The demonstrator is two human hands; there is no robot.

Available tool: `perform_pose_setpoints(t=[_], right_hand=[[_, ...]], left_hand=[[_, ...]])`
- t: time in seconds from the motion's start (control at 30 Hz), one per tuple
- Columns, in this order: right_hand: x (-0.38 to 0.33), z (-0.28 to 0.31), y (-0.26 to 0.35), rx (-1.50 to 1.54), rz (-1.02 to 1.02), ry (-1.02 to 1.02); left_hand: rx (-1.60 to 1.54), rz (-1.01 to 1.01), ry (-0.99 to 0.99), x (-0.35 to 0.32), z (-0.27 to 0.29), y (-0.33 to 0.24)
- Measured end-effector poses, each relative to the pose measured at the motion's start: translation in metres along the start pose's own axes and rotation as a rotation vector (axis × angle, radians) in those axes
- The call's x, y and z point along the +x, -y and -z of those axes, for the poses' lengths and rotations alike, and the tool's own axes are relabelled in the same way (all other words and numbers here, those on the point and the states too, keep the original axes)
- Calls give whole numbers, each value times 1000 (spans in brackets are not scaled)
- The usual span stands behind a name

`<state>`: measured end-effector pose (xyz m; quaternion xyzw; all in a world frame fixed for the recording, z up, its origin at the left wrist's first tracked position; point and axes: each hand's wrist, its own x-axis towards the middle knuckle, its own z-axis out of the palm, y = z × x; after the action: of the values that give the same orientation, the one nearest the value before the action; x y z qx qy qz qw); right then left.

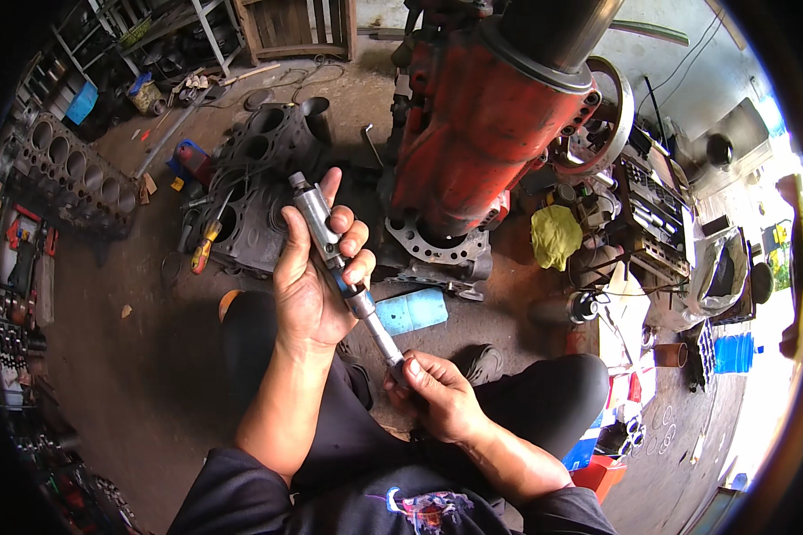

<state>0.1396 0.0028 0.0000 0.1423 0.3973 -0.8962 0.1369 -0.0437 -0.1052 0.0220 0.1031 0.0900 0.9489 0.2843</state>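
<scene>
A slim, stepped silver metal rod with a wider cylindrical head runs slantwise between my hands above my lap. Around its upper part close the thumb and fingers of my left hand, the index finger stretched along behind it. My right hand pinches the lower end between thumb and fingers, hiding the tip. The exact kind of tool is unclear. Beyond my hands, a large red machine with a thick metal column stands over an engine block. A light blue flat piece lies on the floor behind the rod.
Left of centre lies a dark engine block with a yellow-handled screwdriver on it. Another cylinder block stands farther left, near tools along the rim. A yellow cloth or bag and a cluttered bench are at right.
</scene>
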Motion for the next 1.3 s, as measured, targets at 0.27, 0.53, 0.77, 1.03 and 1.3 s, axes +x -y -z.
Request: perform_pose_setpoints(t=[0.27,0.53,0.77,1.03,1.3], right_hand=[[0,-4,1,-4,-2,23],[0,-7,2,-66,6,-7],[0,-8,3,-60,24,13],[-1,-9,2,-52,26,17],[-1,-7,2,-56,24,34]], left_hand=[[-17,3,0,-1,-2,-1],[-7,-1,0,-1,-2,-1],[-18,9,3,-1,-2,-1],[-32,14,2,-1,0,-1],[-13,24,35,0,3,-1]])
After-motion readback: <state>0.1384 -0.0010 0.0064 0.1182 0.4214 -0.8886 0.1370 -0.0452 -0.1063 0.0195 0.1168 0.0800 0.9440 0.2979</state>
